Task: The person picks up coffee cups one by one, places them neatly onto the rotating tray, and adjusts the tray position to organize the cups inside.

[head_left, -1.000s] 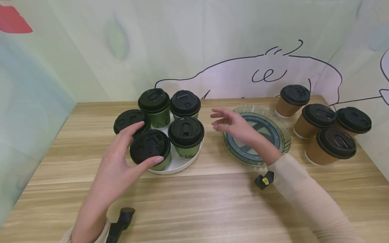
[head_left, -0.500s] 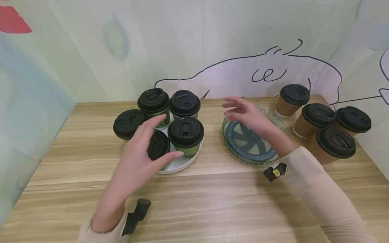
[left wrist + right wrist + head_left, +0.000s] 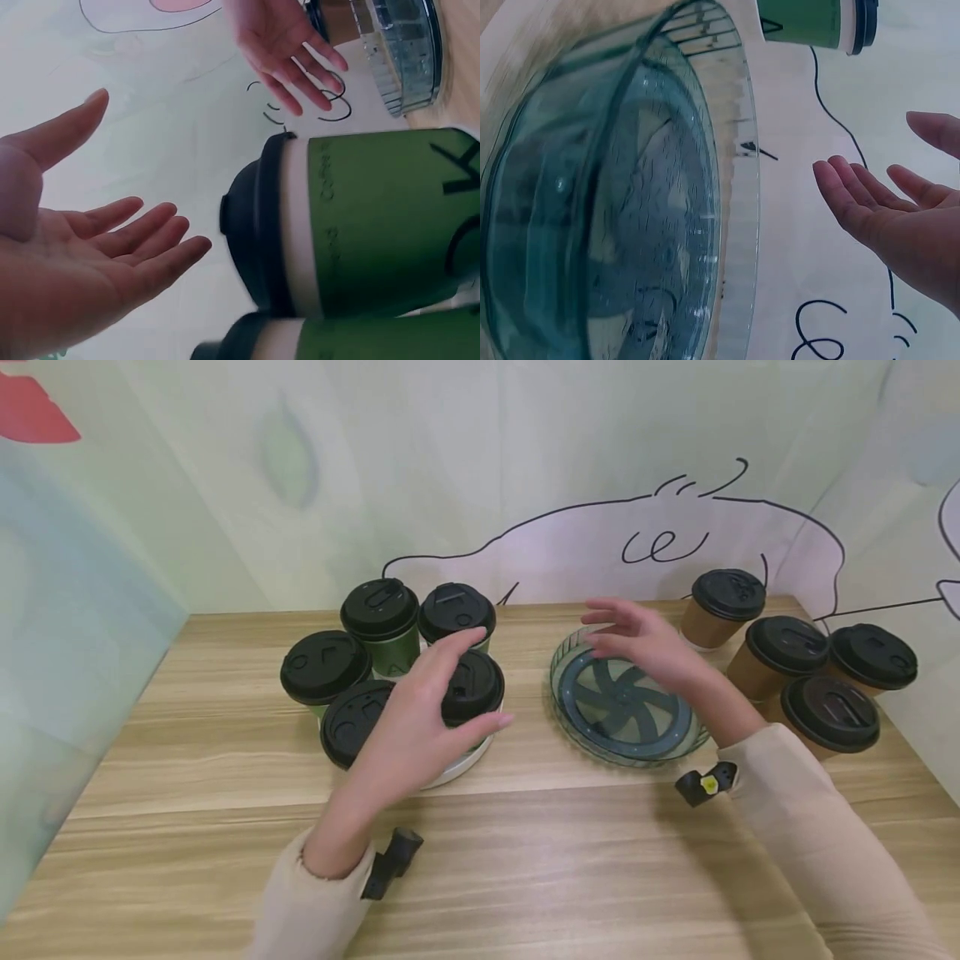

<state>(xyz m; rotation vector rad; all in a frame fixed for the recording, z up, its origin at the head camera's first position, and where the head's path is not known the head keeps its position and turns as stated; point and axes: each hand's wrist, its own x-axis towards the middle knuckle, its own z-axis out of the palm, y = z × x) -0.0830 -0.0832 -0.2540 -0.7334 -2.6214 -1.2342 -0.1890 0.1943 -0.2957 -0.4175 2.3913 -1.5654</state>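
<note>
My left hand point(image 3: 420, 727) hangs above the group of green cups with black lids, thumb and fingers spread and holding nothing. It hides part of the front-right cup's lid point(image 3: 474, 687). In the left wrist view, a green cup point(image 3: 382, 217) stands beside the hand point(image 3: 97, 255) without contact. The white round tray point(image 3: 459, 768) shows under the cups. My right hand point(image 3: 652, 643) hovers over the back of the clear greenish dish point(image 3: 626, 702), fingers loosely bent and empty. In the right wrist view, that hand point(image 3: 900, 210) is apart from the dish point(image 3: 652, 202).
Several brown cups with black lids stand at the right, among them a back one point(image 3: 723, 602) and a front one point(image 3: 828, 718). The wooden table point(image 3: 525, 877) meets a printed wall covering point(image 3: 562, 460) behind.
Both hands have moved to the right: the left from the front-left green cups to over the front-right one, the right from the dish's left edge to over its back. The cups stay in place.
</note>
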